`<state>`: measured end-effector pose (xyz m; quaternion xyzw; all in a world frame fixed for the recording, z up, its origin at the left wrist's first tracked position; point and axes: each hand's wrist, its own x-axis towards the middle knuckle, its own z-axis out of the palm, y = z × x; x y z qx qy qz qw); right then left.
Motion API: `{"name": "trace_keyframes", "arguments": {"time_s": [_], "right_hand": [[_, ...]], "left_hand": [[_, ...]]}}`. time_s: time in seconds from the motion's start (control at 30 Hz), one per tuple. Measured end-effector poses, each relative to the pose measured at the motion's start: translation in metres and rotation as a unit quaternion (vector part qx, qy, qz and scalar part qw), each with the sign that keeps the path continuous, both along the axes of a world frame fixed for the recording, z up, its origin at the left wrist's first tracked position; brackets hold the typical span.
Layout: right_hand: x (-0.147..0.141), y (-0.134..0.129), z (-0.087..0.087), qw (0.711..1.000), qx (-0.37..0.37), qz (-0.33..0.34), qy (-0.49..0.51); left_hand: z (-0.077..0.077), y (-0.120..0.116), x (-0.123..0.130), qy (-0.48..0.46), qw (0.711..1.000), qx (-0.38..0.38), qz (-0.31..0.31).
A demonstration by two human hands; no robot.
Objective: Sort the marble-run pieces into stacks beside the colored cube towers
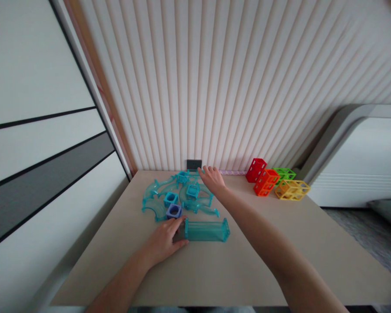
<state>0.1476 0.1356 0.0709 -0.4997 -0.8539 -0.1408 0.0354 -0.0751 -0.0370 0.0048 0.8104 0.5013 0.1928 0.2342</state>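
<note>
left hand (164,241) on the near bench (215,269), fingers wrapped on the left end of the clear teal tube (207,230). right hand (212,179) far out, fingers spread over the teal track pieces (169,193).

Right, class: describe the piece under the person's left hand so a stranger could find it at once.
On the beige table, near the front of the teal track pieces, the left hand rests on a straight tube. Unlike its curved neighbours, it is long and box-shaped.
</note>
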Motion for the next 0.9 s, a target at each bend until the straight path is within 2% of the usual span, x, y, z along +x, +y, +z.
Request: {"name": "trace_keyframes", "arguments": {"time_s": [0.17, 0.33, 0.53, 0.73, 0.9], "right_hand": [[0.002, -0.003, 0.008, 1.0, 0.019, 0.018, -0.007], [0.006, -0.008, 0.01, 0.999, 0.026, 0.023, -0.007], [0.009, -0.014, 0.013, 0.999, 0.024, 0.017, 0.031], [0.017, -0.013, 0.016, 0.989, 0.0, -0.031, 0.143], [0.032, -0.019, 0.011, 0.954, -0.05, -0.05, 0.291]], "left_hand": [[0.002, 0.0, 0.001, -0.004, 1.0, -0.001, 0.0], [-0.002, 0.002, 0.0, 0.004, 1.0, 0.013, 0.001], [-0.004, 0.002, 0.0, 0.012, 1.0, 0.011, 0.003], [-0.002, 0.001, 0.0, 0.005, 1.0, 0.017, 0.002], [-0.005, 0.002, 0.001, 0.0, 1.0, 0.019, 0.006]]}}
